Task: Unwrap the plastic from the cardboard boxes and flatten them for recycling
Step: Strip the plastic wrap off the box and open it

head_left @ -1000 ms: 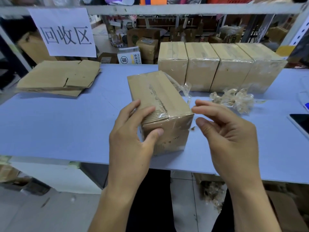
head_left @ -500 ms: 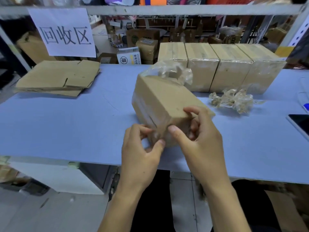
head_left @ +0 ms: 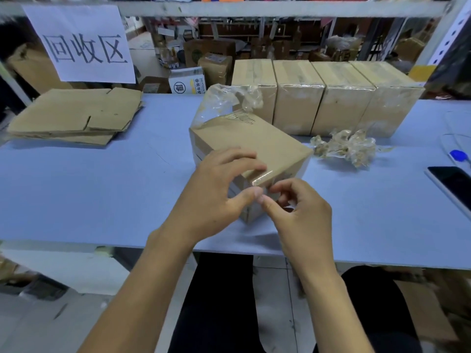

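A brown cardboard box (head_left: pixel 254 143) lies tilted on the blue table (head_left: pixel 89 189), partly covered in clear plastic. A loose flap of that plastic wrap (head_left: pixel 226 103) stands up at the box's far end. My left hand (head_left: pixel 219 194) grips the box's near corner, fingers over the top and thumb on the front face. My right hand (head_left: pixel 298 212) pinches the plastic on the near face just below that corner, thumb tip close to my left thumb. Behind stands a row of several wrapped boxes (head_left: pixel 328 95).
A stack of flattened cardboard (head_left: pixel 76 115) lies at the table's far left under a paper sign (head_left: pixel 81 44). A crumpled wad of plastic (head_left: pixel 349 147) lies right of the box. A phone (head_left: pixel 453 184) and a blue pen (head_left: pixel 458 156) sit at the right edge.
The box was tipped and turned so that a corner faces me, and the plastic flap rose at its far end. Both hands came together at the near corner, my right now pinching the wrap.
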